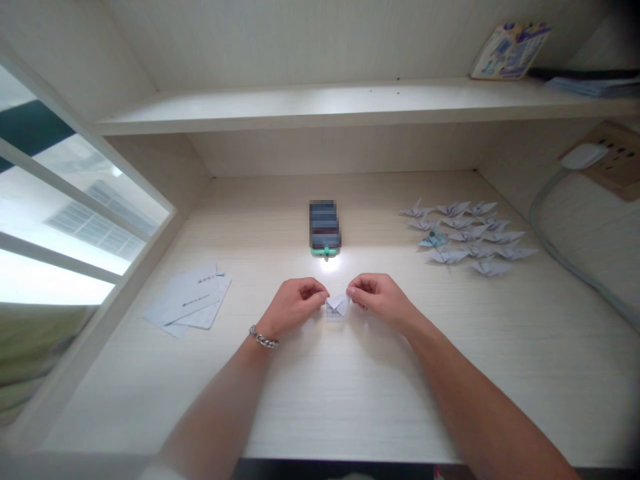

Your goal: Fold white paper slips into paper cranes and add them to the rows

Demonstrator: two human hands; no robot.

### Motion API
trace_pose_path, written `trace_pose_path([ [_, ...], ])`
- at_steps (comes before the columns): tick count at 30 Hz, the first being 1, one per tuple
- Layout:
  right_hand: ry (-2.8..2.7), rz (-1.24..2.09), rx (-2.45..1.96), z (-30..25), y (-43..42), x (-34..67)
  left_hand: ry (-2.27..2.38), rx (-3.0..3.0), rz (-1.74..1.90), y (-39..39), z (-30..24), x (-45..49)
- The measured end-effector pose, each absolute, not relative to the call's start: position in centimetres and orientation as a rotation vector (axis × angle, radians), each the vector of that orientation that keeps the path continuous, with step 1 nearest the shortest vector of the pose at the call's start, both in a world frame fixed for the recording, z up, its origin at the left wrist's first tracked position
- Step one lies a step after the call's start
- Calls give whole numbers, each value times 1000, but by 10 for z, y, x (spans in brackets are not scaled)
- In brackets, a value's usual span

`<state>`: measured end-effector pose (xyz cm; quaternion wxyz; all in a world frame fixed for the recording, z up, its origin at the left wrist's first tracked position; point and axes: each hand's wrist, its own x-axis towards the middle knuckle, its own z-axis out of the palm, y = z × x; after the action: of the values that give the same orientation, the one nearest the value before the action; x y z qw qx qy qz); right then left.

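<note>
A small, partly folded piece of white paper (337, 307) is between my two hands, low over the desk. My left hand (301, 301) pinches its left corner between thumb and forefinger; a silver chain bracelet circles that wrist. At the opposite corner, my right hand (376, 297) holds the paper in a similar pinch. Faint print shows on the lower part of the paper, and a pointed flap stands out on top. Just beyond my hands lies a phone (325, 225) with a green edge, its screen blurred out, and a bright light glows at its near end.
Several folded paper cranes (467, 233) sit in a group at the right, one of them bluish. Loose printed sheets (195, 300) lie at the left. Above the back runs a shelf (320, 107) with a booklet (511, 52). A cable (555, 247) hangs from a wall socket (617, 160).
</note>
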<state>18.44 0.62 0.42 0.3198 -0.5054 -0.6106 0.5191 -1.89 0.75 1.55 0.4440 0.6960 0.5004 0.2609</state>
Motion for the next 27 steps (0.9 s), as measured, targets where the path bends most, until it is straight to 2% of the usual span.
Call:
trace_pose_path([
  [10,-1578,1388,-1332,3,4,180,1157,1760,599,5,20,-17],
  [21,-1504,1275,-1312,1,5,180,1131,1439,744,5,12,-7],
  [27,-1723,1207,-1319,3,1,173,1215,1704,701,1,10,-6],
])
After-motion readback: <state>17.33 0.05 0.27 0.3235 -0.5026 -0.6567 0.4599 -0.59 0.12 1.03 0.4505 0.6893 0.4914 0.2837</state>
